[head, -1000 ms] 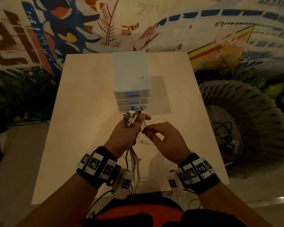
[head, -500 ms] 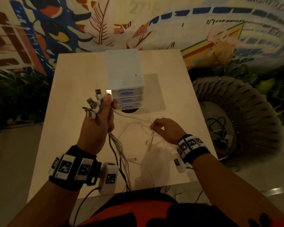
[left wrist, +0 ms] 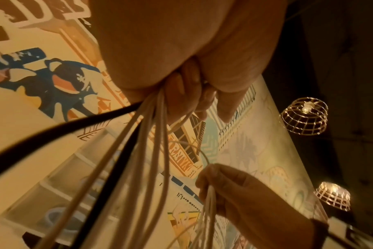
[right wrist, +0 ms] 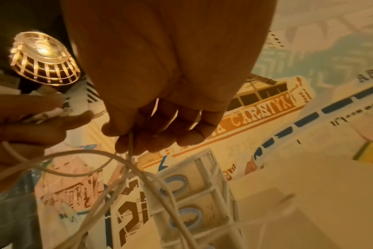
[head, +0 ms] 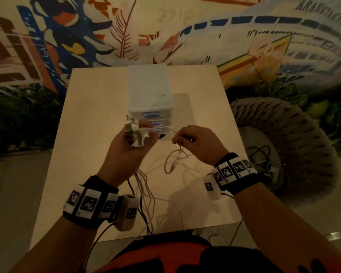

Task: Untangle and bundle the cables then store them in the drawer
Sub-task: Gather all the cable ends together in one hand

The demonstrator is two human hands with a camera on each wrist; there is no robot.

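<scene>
Dim amber light is muddying most detail, and the metal plugs sticking out above the left hand (head: 126, 152) are reading only as a pale, glinting cluster (head: 135, 133) whose individual connectors are hard to separate. That hand is closing its fingers around the gathered cables (head: 144, 186), which are hanging from the fist as thin, round, cream-coloured cords with at least one glossy black one (left wrist: 60, 128) among them; in the left wrist view the palm is blocking the grip itself, so only the strands fanning out below it are showing. The right hand (head: 197, 144) is pinching a single fine white cord between thumb and fingertips (right wrist: 126, 144), and a loose loop (head: 173, 162) of it is dangling just above the table (head: 87, 134). The lower ends of the cables are trailing over the near table edge and disappearing behind the person's red and black shirt (head: 165, 259). A small white plastic drawer unit (head: 149, 89) with three stacked drawers and blue oval handles is standing on the smooth pale tabletop just beyond the hands, its lowest drawer front partly hidden by the left hand's plugs. A woven rope-textured seat (head: 283, 138) is sitting to the right of the table with dark tangled wires (head: 262, 156) lying in it, and cage-shaped lamps (left wrist: 302, 116) are glowing overhead.
</scene>
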